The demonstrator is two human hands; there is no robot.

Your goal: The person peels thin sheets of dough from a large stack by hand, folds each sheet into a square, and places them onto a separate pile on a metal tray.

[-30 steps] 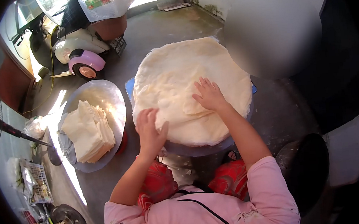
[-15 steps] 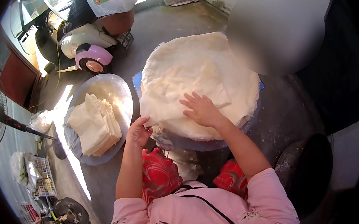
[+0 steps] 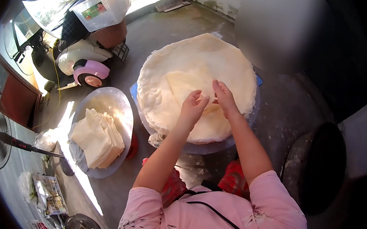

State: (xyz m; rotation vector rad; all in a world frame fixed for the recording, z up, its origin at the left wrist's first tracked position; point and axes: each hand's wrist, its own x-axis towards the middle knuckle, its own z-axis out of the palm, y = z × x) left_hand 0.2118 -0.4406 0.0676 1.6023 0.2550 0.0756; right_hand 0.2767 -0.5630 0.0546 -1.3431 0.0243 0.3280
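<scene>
A thick, wide stack of round, pale dough sheets (image 3: 230, 60) lies in front of me, with a smaller folded sheet (image 3: 183, 81) on top. My left hand (image 3: 193, 108) is over the middle of the stack, its fingers curled in and seeming to pinch the thin sheet's edge. Beside it, my right hand (image 3: 226, 99) faces inward with thumb and fingers apart, close to the folded part. What lies directly under the fingertips is partly hidden. To the left, a pile of folded square sheets (image 3: 98, 139) sits on a round metal tray (image 3: 121, 104).
A scooter with a pink fender (image 3: 92, 70) and a white basket (image 3: 104, 11) stands at the upper left. A standing fan (image 3: 0, 136) is at the far left. On the lower right is a dark round pan-like object (image 3: 317, 169). Wire baskets (image 3: 50, 194) stand lower left.
My left hand has moved right from the folded sheet's left corner to its middle. My right hand has lifted from lying flat and turned inward. The sheet's left part is folded over.
</scene>
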